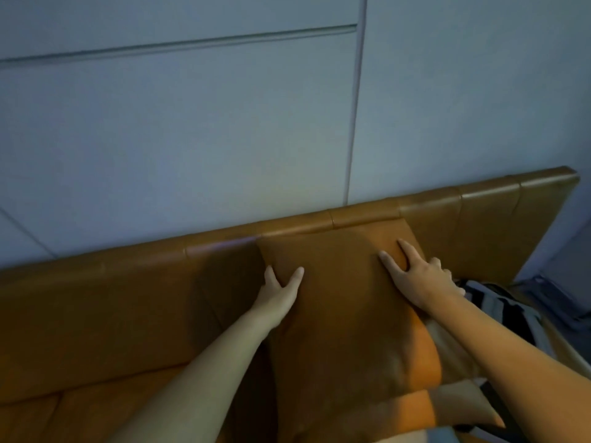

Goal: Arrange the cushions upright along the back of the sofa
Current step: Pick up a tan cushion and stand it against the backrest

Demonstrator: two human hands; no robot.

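2 hands (281, 290) (415, 276) steady 1 orange cushion (339, 302); perhaps 2 others beside.

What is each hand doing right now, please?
Left hand: open, fingers spread, pressed against the orange cushion.
Right hand: open, flat on the same cushion.
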